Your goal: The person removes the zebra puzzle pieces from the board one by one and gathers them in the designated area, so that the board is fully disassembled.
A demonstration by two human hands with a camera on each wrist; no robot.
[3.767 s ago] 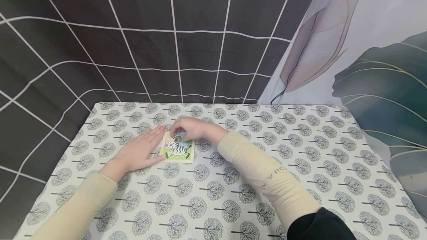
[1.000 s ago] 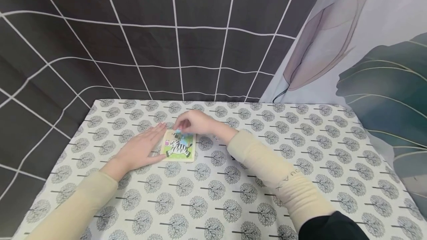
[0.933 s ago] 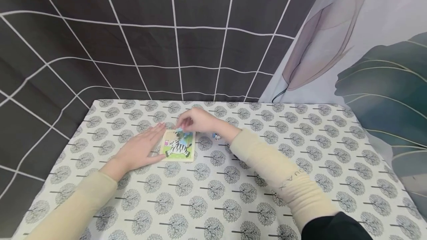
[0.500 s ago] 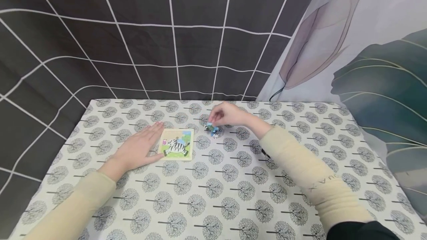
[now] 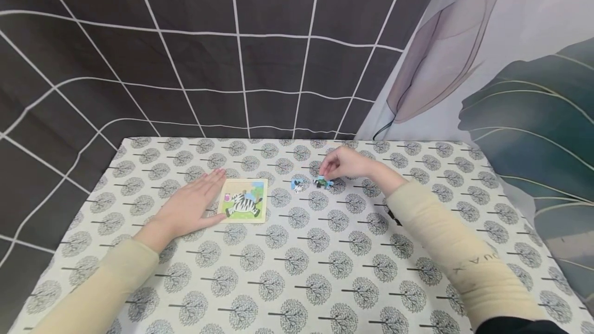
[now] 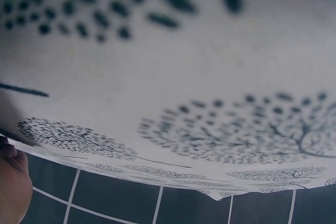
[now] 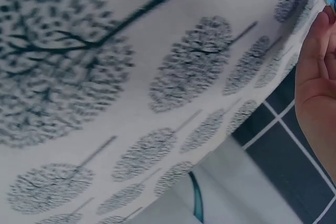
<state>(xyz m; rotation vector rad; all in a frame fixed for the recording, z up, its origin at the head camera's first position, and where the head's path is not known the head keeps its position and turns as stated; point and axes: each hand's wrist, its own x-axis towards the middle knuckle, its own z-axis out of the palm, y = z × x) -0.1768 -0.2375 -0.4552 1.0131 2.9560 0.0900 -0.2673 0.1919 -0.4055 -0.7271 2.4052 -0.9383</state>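
A square zebra jigsaw puzzle board (image 5: pixel 243 203) with a pale frame lies on the table, left of centre. My left hand (image 5: pixel 192 207) lies flat with fingers stretched out, thumb and fingertips along the board's left edge. Off to the board's right, my right hand (image 5: pixel 345 163) pinches a blue, green and black puzzle piece (image 5: pixel 323 183) between thumb and fingers, low over the cloth. Part of this piece shows at the top right corner of the right wrist view. Another puzzle piece (image 5: pixel 297 185), blue with black and white stripes, lies between the board and my right hand.
A white tablecloth (image 5: pixel 287 277) with grey tree prints covers the table. Beside my right sleeve lies a small dark object (image 5: pixel 393 216), partly hidden by it. A dark checked curtain (image 5: pixel 274 61) hangs behind the table, and a leaf-patterned curtain (image 5: pixel 436 61) stands at the right.
My right hand has lifted the blue and green piece from the board's upper part and carried it right, past the striped piece. My left hand has stayed at the board's left edge.
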